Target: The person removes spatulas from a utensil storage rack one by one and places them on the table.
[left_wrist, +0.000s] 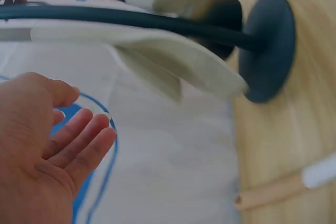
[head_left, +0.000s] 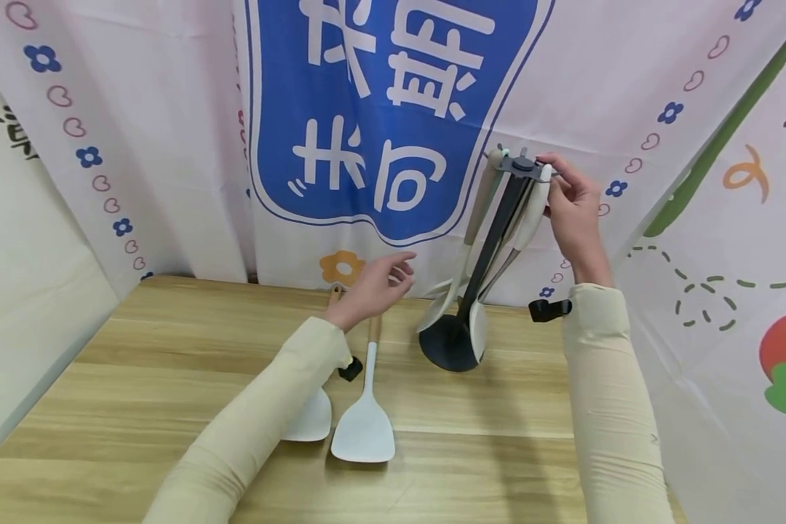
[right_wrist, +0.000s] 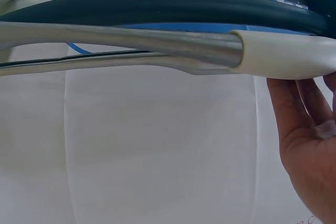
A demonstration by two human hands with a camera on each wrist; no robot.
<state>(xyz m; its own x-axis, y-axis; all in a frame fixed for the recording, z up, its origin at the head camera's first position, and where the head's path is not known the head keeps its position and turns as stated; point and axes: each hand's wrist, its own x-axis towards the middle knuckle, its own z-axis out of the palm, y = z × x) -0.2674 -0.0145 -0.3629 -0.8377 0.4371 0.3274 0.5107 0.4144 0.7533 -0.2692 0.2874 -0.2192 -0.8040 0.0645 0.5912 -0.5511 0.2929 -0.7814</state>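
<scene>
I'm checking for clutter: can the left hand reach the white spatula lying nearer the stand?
Probably yes: the left hand looks empty and close by, and the spatula appears to have nothing across its wooden handle.

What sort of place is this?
Probably a staged kitchen-style setup rather than a working kitchen: a wood-grain tabletop, a printed cloth backdrop behind it, and a black utensil stand.

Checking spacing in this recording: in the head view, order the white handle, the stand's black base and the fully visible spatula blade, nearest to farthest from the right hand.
1. White handle: right at the right hand.
2. Black base: below, to the hand's left.
3. Spatula blade: farther left and lower in view.
</scene>
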